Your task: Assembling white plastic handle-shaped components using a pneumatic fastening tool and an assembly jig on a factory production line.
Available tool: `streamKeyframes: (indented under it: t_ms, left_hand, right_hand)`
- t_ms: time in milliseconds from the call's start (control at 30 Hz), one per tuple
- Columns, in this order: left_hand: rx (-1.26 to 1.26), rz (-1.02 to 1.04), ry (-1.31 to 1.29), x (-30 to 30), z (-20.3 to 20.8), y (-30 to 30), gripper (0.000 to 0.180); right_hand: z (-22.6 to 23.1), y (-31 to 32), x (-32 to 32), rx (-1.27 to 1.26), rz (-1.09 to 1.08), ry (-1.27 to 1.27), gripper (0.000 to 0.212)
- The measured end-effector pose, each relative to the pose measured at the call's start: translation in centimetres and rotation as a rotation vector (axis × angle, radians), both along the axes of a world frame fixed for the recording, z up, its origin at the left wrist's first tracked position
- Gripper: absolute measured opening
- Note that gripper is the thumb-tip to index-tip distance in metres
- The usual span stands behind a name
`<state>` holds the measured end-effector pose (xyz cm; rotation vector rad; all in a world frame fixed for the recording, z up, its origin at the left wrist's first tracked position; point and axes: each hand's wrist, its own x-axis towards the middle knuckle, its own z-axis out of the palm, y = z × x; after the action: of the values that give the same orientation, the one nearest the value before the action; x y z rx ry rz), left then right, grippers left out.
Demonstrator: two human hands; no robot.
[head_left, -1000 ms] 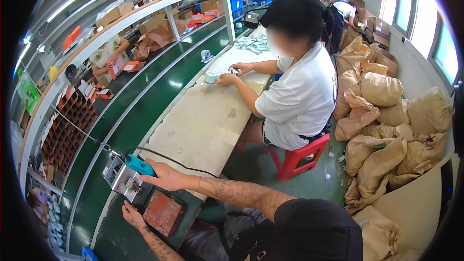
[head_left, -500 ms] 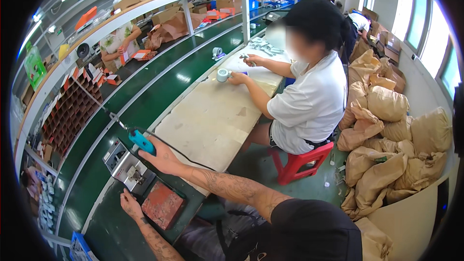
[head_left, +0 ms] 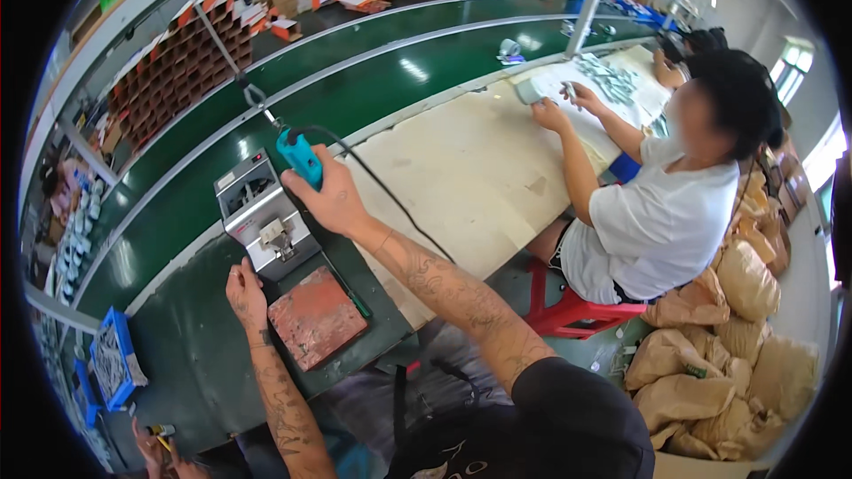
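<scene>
A teal electric screwdriver (head_left: pixel 300 158) hangs from a metal hook and line, and my right hand (head_left: pixel 335 195) is wrapped round its body. A dark cord runs from its top down past my forearm. Just below its tip side stands a small silver screw feeder (head_left: pixel 266 222) with an opening on top and a pale block on its front. My left hand (head_left: pixel 247 294) is closed beside the feeder's near left corner, fingers curled; whatever is in them cannot be made out. Close to that hand lies a worn reddish-brown slab (head_left: pixel 317 318) on the dark green bench.
A co-worker (head_left: pixel 666 195) on a red stool (head_left: pixel 577 310) handles a pale part at the cream-covered table (head_left: pixel 444 177). Blue bins (head_left: pixel 115 359) stand at left. A green conveyor (head_left: pixel 373 93) runs behind. Another person's hands (head_left: pixel 160 452) show at lower left. Brown sacks (head_left: pixel 701 381) pile at right.
My view has turned left, so the bench and co-worker sit farther right and the blue bins have come in. My right hand still grips the screwdriver; my left stays by the feeder.
</scene>
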<state>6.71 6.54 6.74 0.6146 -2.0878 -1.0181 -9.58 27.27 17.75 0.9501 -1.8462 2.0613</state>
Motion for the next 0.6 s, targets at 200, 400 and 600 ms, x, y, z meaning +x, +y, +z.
streamKeyframes:
  t_ms: [200, 400, 600]
  left_hand:
    - [0.107, 0.007, -0.01, -0.3, 0.4, 0.6, 0.041]
    - [0.147, 0.004, -0.002, -0.4, 0.5, 0.8, 0.038]
    - [0.156, 0.008, 0.01, -0.4, 0.0, 0.2, 0.036]
  right_hand:
    - [-0.3, 1.6, -0.8, 0.053, 0.064, -0.091, 0.039]
    - [-2.1, 2.6, -0.4, 0.042, 0.056, -0.134, 0.036]
    - [-1.5, 2.8, 0.2, 0.008, 0.122, -0.137, 0.039]
